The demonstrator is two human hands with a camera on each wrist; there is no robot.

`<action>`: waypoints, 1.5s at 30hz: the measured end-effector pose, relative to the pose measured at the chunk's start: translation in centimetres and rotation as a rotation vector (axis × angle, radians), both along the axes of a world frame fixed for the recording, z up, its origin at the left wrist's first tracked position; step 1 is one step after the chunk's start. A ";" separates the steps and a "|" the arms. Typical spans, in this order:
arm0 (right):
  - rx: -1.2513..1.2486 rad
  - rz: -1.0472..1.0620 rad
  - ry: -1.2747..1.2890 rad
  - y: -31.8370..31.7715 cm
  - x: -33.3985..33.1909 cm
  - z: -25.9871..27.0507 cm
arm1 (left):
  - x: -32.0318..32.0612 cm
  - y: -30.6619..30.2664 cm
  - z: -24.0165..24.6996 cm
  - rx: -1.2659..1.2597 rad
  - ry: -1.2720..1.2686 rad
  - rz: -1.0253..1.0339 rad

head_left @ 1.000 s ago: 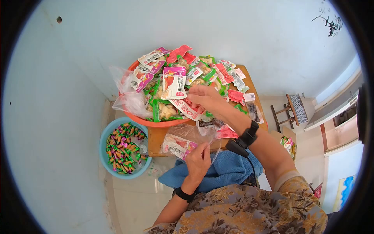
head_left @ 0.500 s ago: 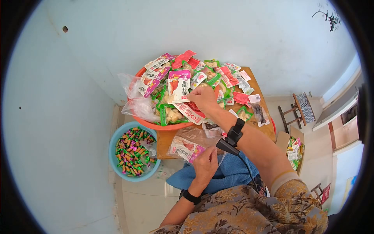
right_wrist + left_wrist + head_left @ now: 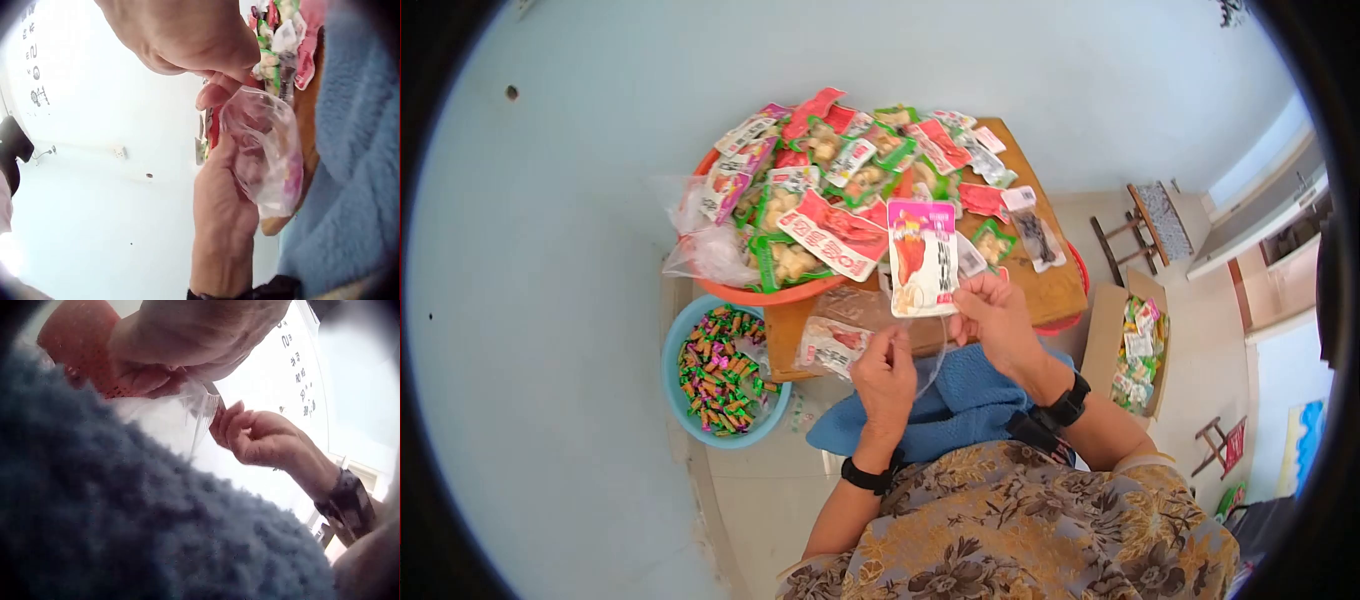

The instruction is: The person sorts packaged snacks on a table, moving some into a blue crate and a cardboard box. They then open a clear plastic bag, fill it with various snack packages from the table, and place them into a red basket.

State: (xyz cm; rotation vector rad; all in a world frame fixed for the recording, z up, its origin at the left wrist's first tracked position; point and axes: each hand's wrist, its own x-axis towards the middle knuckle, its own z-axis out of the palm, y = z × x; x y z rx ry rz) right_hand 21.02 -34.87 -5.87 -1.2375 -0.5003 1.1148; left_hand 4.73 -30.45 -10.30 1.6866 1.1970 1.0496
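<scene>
In the head view the right hand [image 3: 998, 325] pinches the lower right corner of a white and purple packet [image 3: 923, 262], held upright over the table's front edge. Lower left of it, the left hand [image 3: 885, 378] grips the rim of a clear plastic bag [image 3: 832, 343] with a similar packet inside. The right wrist view shows the bag's mouth [image 3: 250, 103] standing wide between the left hand [image 3: 222, 212] and the right hand [image 3: 187, 37]. In the left wrist view the right hand [image 3: 265, 439] is beside the clear plastic; the packet's contact there is hidden.
A red basin [image 3: 785, 293] heaped with packets stands on the wooden table [image 3: 1040, 285], loose packets to its right. Lower left is a blue basin [image 3: 675, 395] of wrapped sweets. A blue cloth [image 3: 955, 400] covers the lap. A carton [image 3: 1100, 345] and stools stand on the right.
The right hand has moved from the heap towards the body, bringing the white and purple packet off the pile to beside the bag. The left hand still grips the bag.
</scene>
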 end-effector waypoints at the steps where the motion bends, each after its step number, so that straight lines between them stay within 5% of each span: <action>1: -0.009 -0.018 0.005 -1.3 -0.3 -0.7 | 0.1 0.1 -0.3 -0.009 0.005 -0.018; 16: 0.035 -0.237 0.248 -4.6 -3.6 -5.7 | 0.1 -0.2 -1.0 -0.491 -0.433 -0.140; 23: 0.047 -0.196 0.300 -4.5 -4.5 -5.9 | 1.5 -0.7 -0.9 -0.341 -0.280 -0.127; 25: -0.037 -0.048 0.225 -4.8 -4.0 -5.6 | 0.9 0.0 -1.0 -0.448 -0.353 -0.120; 32: -0.190 -0.227 0.158 -4.2 1.0 -4.9 | -0.5 1.2 -0.4 -0.521 -0.295 -0.180; 34: -0.162 -0.169 -0.067 -4.4 2.2 -4.4 | -0.6 1.2 -0.2 -0.477 -0.213 -0.211; 41: -0.213 0.328 0.118 -5.7 4.8 -4.0 | -0.9 1.3 -1.0 -0.389 -0.177 -0.202; 45: -0.149 0.287 0.169 -6.4 4.0 -3.3 | -0.5 0.8 -0.8 0.089 0.037 -0.112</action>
